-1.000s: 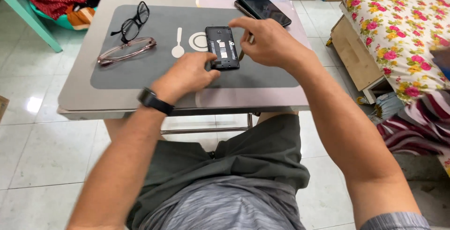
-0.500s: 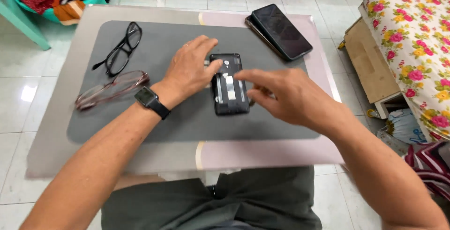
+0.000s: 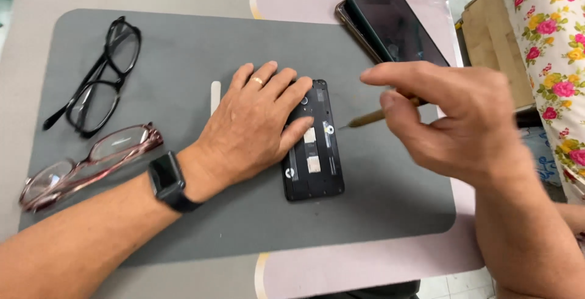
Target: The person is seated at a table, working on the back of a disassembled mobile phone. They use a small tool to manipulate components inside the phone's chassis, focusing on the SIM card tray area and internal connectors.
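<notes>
Black opened phone (image 3: 314,147), half hidden under my flat, open left hand (image 3: 253,125); my right hand (image 3: 454,119) pinches one thin brown screwdriver (image 3: 372,117); two pairs of glasses left of it.

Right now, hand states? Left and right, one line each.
Left hand: open, flat, pressing on the opened phone.
Right hand: closed, pinching a thin tool, tip pointing at the phone.

The scene is lit brightly and evenly, and only soft shadows are seen. The right hand (image 3: 454,125) is slightly blurred. A little glare is seen on the table (image 3: 341,268).
</notes>
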